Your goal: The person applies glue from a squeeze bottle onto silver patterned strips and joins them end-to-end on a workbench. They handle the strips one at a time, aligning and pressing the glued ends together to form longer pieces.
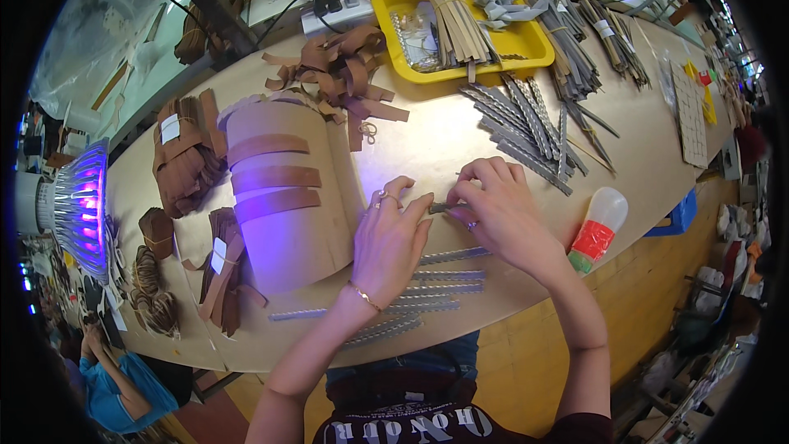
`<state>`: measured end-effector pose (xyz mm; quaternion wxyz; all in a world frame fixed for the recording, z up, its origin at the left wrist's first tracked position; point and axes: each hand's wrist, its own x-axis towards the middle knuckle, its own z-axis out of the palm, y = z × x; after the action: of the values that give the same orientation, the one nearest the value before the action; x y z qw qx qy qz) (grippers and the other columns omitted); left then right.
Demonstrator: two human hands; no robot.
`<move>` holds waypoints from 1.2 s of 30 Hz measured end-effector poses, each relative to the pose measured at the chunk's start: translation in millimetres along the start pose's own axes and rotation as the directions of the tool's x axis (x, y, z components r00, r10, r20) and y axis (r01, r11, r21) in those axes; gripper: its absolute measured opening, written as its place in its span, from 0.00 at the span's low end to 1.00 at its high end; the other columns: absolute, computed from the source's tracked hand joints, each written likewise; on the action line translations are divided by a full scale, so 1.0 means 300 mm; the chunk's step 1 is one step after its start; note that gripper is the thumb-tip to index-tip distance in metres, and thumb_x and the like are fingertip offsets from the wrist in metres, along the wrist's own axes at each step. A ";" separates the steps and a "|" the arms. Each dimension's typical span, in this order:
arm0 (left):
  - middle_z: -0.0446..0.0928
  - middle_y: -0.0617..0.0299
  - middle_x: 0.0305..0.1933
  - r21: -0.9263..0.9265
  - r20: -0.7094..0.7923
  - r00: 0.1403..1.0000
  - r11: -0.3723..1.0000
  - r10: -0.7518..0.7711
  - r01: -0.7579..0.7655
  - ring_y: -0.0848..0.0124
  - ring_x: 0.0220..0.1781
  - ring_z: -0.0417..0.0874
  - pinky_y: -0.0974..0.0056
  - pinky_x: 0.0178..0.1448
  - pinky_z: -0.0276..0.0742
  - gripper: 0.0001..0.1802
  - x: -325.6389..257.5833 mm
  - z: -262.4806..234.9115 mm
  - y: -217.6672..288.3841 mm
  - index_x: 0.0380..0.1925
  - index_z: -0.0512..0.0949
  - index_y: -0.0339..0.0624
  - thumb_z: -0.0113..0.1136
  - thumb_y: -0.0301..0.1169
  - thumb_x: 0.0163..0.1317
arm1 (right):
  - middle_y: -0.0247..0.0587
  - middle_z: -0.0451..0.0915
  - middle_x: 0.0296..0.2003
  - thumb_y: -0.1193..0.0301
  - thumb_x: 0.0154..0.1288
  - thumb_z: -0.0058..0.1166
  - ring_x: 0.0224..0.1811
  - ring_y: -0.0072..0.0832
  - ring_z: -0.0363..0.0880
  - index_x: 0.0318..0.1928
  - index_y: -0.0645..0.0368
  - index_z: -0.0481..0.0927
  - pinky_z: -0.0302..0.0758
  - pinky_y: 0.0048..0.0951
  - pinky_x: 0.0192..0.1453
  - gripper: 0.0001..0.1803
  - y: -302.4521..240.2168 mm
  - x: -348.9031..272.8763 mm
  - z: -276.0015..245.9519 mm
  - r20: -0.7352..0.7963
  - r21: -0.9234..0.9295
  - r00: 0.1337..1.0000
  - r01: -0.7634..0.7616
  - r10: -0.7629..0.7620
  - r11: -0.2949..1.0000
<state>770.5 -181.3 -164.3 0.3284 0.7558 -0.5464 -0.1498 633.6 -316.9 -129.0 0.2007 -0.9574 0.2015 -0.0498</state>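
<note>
My left hand (388,234) and my right hand (499,212) meet over the table in front of me. Between their fingertips runs a short grey strip (441,208). The right thumb and fingers pinch its right end, while the left fingertips are at its left end; my fingers cover part of it. Several grey strips with a silvery braided line (448,275) lie in a row below my hands, partly under my left forearm. Beyond my right hand, a loose pile of similar strips (526,127) spreads across the table.
Left of my hands stands a tan curved form (288,251) with brown strips across it. Brown strip bundles (189,156) lie farther left, beside a purple-lit lamp (82,205). A yellow tray (427,76) sits at the back; a bottle with a red band (604,212) lies right.
</note>
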 end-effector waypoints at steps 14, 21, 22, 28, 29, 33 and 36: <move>0.77 0.57 0.52 -0.032 0.009 0.999 0.998 0.047 -0.047 0.60 0.45 0.77 0.58 0.49 0.77 0.11 0.027 0.031 -0.031 0.40 0.86 0.41 0.67 0.26 0.56 | 0.37 0.75 0.42 0.70 0.59 0.60 0.52 0.35 0.71 0.35 0.56 0.82 0.62 0.42 0.59 0.05 -0.016 0.026 0.050 0.002 -0.059 1.000 -0.004 0.004 0.998; 0.76 0.57 0.51 -0.063 0.025 0.999 0.998 0.032 -0.030 0.61 0.45 0.76 0.59 0.49 0.77 0.12 0.032 0.030 -0.039 0.40 0.87 0.42 0.68 0.25 0.54 | 0.38 0.75 0.42 0.72 0.58 0.56 0.51 0.34 0.71 0.34 0.57 0.82 0.61 0.41 0.60 0.05 -0.028 0.036 0.051 0.013 -0.147 1.000 0.014 -0.012 0.989; 0.76 0.58 0.51 -0.073 0.030 0.999 0.997 0.026 -0.023 0.62 0.45 0.76 0.59 0.49 0.77 0.12 0.033 0.029 -0.041 0.40 0.87 0.42 0.68 0.25 0.54 | 0.38 0.75 0.42 0.72 0.58 0.56 0.51 0.34 0.71 0.34 0.58 0.82 0.61 0.40 0.60 0.05 -0.029 0.039 0.050 0.030 -0.161 0.999 0.020 -0.015 0.987; 0.76 0.59 0.50 -0.073 0.046 0.999 0.997 0.007 -0.004 0.62 0.45 0.76 0.60 0.50 0.76 0.12 0.035 0.028 -0.043 0.39 0.87 0.42 0.68 0.26 0.52 | 0.40 0.75 0.43 0.72 0.59 0.57 0.51 0.35 0.70 0.36 0.59 0.82 0.61 0.40 0.59 0.06 -0.024 0.051 0.045 0.114 -0.197 0.993 0.044 -0.021 0.979; 0.76 0.59 0.50 -0.069 0.043 0.999 0.998 0.006 -0.003 0.62 0.45 0.76 0.60 0.51 0.76 0.12 0.033 0.030 -0.041 0.39 0.87 0.43 0.68 0.26 0.52 | 0.40 0.75 0.43 0.71 0.60 0.57 0.52 0.36 0.70 0.36 0.59 0.81 0.61 0.40 0.59 0.06 -0.021 0.047 0.042 0.124 -0.181 0.992 0.040 -0.018 0.983; 0.75 0.59 0.51 -0.013 0.028 0.999 0.999 0.035 -0.034 0.62 0.46 0.76 0.60 0.51 0.76 0.12 0.027 0.036 -0.036 0.39 0.87 0.43 0.68 0.27 0.52 | 0.39 0.74 0.46 0.71 0.62 0.59 0.53 0.37 0.69 0.39 0.57 0.78 0.61 0.40 0.60 0.06 -0.006 0.029 0.036 0.132 -0.051 0.991 0.029 -0.022 0.998; 0.75 0.58 0.52 -0.073 -0.010 1.000 0.997 0.007 -0.008 0.62 0.45 0.76 0.59 0.50 0.77 0.12 0.028 0.032 -0.036 0.39 0.86 0.43 0.68 0.27 0.53 | 0.39 0.74 0.48 0.72 0.61 0.59 0.54 0.37 0.69 0.40 0.56 0.76 0.61 0.41 0.60 0.08 0.003 0.012 0.040 0.100 -0.046 0.993 0.063 -0.058 0.997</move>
<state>775.7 -190.2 -177.3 0.3590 0.7419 -0.5418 -0.1647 638.8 -314.7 -140.4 0.1854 -0.9690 0.1631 -0.0034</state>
